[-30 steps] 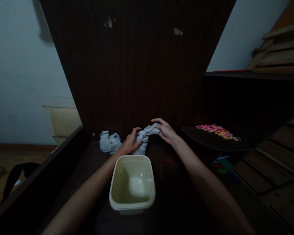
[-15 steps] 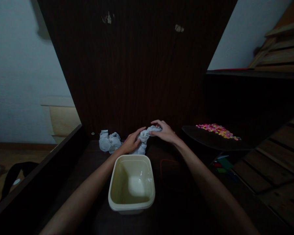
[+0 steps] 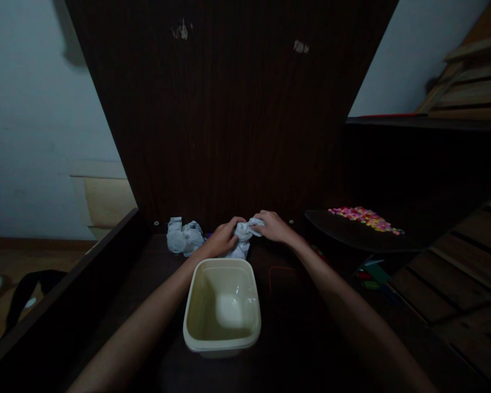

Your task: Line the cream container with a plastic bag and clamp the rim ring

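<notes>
Both my hands meet on a crumpled white cloth (image 3: pixel 244 236) at the far end of a dark table, close to a dark wooden panel. My left hand (image 3: pixel 220 240) grips the cloth's left side with curled fingers. My right hand (image 3: pixel 272 227) pinches its upper right end. More of the white cloth, or a second bundle (image 3: pixel 183 238), lies just left of my left hand. A cream plastic tub (image 3: pixel 222 305), with nothing in it, stands between my forearms, nearer to me.
A dark tray (image 3: pixel 343 232) holding several small pink and yellow pieces (image 3: pixel 365 216) sits at the right. A tall dark wooden panel (image 3: pixel 229 109) rises behind the cloth. Wooden slats (image 3: pixel 454 273) lie at the right, a dark rail (image 3: pixel 65 289) at the left.
Both hands have come lower and closer together on the white cloth, bunching it tighter; my right hand dropped from a raised hold down toward the table.
</notes>
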Motion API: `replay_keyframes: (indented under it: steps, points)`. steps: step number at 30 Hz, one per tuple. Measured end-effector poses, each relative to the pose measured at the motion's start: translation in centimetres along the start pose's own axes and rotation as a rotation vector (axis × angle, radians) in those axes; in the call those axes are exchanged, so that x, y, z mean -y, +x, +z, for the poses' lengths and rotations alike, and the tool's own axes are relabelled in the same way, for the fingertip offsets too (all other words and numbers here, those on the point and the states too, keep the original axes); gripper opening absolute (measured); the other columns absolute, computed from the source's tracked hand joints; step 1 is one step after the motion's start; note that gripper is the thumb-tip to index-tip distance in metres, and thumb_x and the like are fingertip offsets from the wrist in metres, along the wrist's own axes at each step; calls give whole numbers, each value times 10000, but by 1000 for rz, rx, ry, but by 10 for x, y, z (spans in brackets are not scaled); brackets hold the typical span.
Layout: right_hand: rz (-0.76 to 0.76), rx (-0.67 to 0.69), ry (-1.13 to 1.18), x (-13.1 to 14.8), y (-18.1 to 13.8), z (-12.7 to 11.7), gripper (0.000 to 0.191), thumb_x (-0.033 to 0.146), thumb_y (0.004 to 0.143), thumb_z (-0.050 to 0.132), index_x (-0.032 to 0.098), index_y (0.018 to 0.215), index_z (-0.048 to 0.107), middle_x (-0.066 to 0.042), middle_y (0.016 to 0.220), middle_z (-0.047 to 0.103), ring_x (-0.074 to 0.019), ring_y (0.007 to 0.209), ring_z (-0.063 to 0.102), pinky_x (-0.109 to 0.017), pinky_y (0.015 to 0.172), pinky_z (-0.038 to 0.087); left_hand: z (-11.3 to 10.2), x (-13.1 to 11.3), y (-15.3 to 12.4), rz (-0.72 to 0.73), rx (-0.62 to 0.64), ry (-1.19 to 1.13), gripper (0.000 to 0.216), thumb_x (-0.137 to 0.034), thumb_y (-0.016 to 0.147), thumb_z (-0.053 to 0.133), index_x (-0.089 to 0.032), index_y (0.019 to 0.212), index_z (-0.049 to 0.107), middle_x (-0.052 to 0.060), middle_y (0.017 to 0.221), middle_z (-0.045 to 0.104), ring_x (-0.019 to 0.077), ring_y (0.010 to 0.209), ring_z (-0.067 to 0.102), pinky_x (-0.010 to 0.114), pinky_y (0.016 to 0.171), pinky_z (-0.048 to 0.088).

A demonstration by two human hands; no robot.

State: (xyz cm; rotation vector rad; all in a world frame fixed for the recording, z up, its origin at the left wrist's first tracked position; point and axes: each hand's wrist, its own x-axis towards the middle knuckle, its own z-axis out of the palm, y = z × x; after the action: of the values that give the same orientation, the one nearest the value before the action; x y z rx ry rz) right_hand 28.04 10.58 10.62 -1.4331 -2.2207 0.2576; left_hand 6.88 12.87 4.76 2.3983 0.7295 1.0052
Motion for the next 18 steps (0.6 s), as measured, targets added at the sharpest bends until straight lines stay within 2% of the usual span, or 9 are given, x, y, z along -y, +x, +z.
replay_keyframes:
  steps: [4,8,14,18]
  points:
    - [46,-31,62,0,0,-9,105,154,823,644,169,777,737,-67,829,673,-201,844,610,-288,795,417,-1,2,-1,7,33,20,484,-73,824,503,-194,1292,504,67,1088,698,192,922,678,306,849,515]
    - [108,-91,232,-1,0,-17,138,208,808,624,187,691,694,-46,814,666,-189,818,592,-299,789,439,-3,4,-2,10,25,32,574,-61,820,497,-193,1376,434,101,1183,676,215,1024,671,341,908,508]
    - [252,-172,643,-2,1,-13,175,288,766,530,185,734,667,-43,702,693,-184,640,630,-279,565,471,-4,6,-2,11,27,28,639,-30,790,485,-180,1407,424,142,1314,633,246,1184,628,398,1027,476]
    - [306,-204,858,-1,1,-9,112,294,677,589,195,717,625,-48,684,695,-190,608,637,-287,523,491,-4,4,-1,-16,17,13,609,-47,794,508,-185,1386,468,138,1344,625,261,1223,611,420,1064,456]
